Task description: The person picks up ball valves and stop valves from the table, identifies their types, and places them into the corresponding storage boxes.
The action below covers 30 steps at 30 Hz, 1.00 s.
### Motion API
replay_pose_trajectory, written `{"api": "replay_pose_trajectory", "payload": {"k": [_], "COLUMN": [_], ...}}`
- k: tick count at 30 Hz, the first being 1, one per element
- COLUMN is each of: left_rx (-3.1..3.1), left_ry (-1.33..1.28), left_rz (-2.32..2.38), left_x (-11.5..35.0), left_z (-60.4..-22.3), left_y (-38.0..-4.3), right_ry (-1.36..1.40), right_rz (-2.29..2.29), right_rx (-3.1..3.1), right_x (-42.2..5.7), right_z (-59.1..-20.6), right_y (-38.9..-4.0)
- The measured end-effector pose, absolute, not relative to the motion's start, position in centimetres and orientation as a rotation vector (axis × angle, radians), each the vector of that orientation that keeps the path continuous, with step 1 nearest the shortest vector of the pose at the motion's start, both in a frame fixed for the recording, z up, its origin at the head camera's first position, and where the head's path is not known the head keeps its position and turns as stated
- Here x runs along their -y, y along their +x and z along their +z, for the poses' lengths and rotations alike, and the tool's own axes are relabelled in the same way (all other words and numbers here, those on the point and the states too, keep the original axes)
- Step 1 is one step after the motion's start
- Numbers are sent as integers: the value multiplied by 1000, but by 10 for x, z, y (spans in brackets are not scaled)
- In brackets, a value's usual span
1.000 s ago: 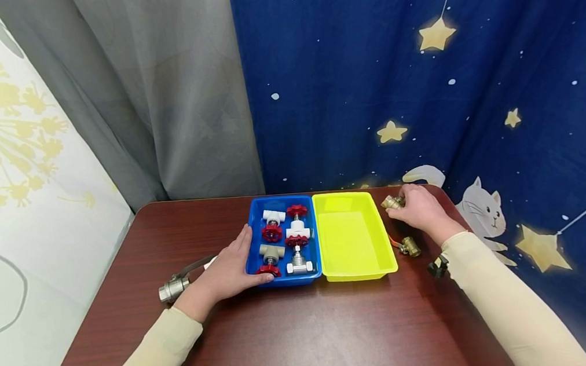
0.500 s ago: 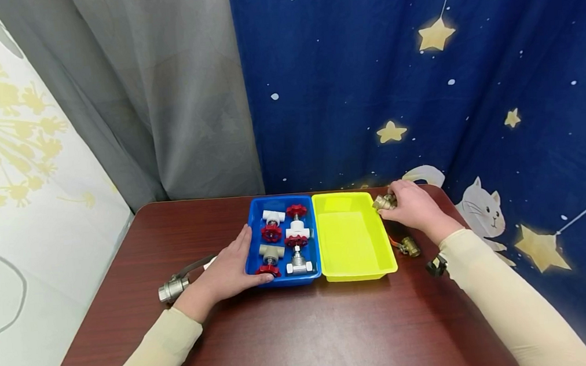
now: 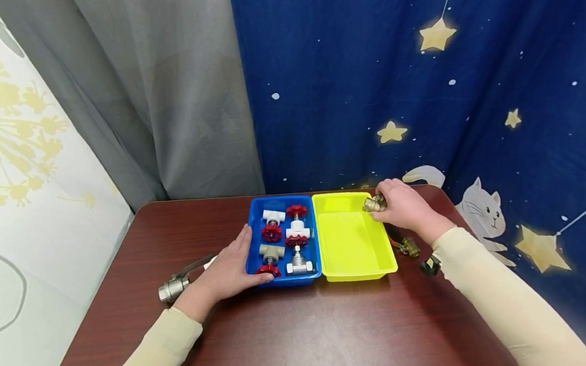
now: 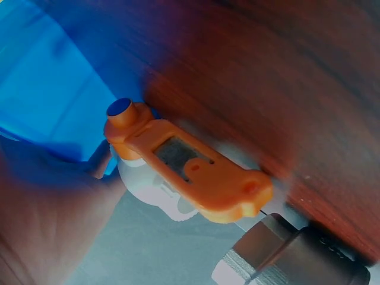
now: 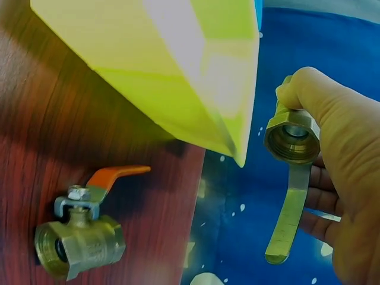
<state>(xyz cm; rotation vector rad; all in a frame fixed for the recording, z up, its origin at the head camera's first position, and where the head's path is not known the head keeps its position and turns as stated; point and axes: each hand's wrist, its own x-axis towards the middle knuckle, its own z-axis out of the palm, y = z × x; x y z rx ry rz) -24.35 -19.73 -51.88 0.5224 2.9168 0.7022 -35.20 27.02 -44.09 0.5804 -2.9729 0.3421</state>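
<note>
In the head view my right hand (image 3: 405, 208) grips a brass ball valve (image 5: 294, 136) over the right rim of the yellow tray (image 3: 352, 239). Its threaded mouth and flat metal lever show in the right wrist view, thumb on the body and fingers behind. My left hand (image 3: 230, 273) rests along the left side of the blue tray (image 3: 309, 280), its fingers extended and thumb across the near corner. Inside that tray lie several valves with red handwheels, one a white tee-shaped valve (image 3: 298, 229). Beside the yellow tray lies a brass ball valve with an orange lever (image 5: 89, 249).
Left of the blue tray lie a steel ball valve (image 3: 173, 289) with a long lever and a white plastic valve with an orange handle (image 4: 202, 172). The two trays stand side by side on the brown table (image 3: 327, 331). Curtains hang behind it.
My right hand has moved left with the brass ball valve, from the table beside the yellow tray to over its right rim. The left hand keeps its place.
</note>
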Motion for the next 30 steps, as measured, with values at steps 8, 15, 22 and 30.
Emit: {"api": "replay_pose_trajectory", "payload": {"k": [8,15,22,30], "left_rx": [-2919,-2924,-2925,-2927], "left_ry": [522,526,534,532], "left_rz": [698,695,696,692], "left_x": [197,197,197,197], "left_z": [-519,-520,-521,-521], "left_y": [-244,-244,-245,-244], "right_ry": [679,753,790,831], "right_rz": [281,256,223,198], "right_rx": [2959,2950,2949,2948], "right_x": [-254,-242,-231,-216], "right_z": [-437,-438,-439,-439], "right_y": [-353,-354,-353,-354]}}
